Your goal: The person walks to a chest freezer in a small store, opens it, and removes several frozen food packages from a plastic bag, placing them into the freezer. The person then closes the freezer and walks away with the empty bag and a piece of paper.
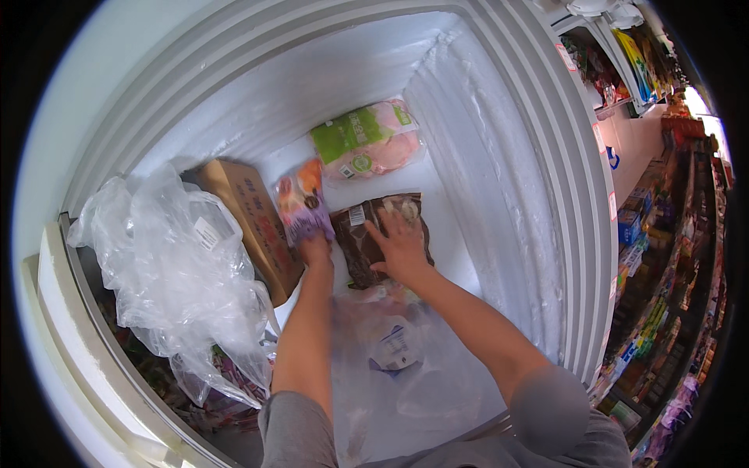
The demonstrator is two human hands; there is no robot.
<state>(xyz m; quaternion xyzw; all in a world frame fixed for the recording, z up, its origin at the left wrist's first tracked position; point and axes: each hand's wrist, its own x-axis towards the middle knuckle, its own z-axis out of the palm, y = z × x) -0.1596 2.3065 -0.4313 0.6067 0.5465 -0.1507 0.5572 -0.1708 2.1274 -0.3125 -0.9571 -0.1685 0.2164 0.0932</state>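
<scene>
Inside a frosted chest freezer (450, 222), my left hand (316, 250) grips the near end of a purple and orange plastic food bag (301, 202); my fingers are mostly hidden at the bag. My right hand (401, 248) lies flat, fingers spread, on a dark brown food package (360, 243) with a barcode. Behind both, against the far wall, rests a green and clear pack of pale pink meat (368, 140). Left of the purple bag a cardboard box (251, 216) with printing leans at a slant.
A heap of clear plastic bags (181, 281) covers the left side, over dark packages. Nearer me a clear plastic bag (409, 386) holds an item with a white label (395, 348). The ridged freezer rim (562, 175) surrounds the well. Stocked store shelves (661, 292) stand at right.
</scene>
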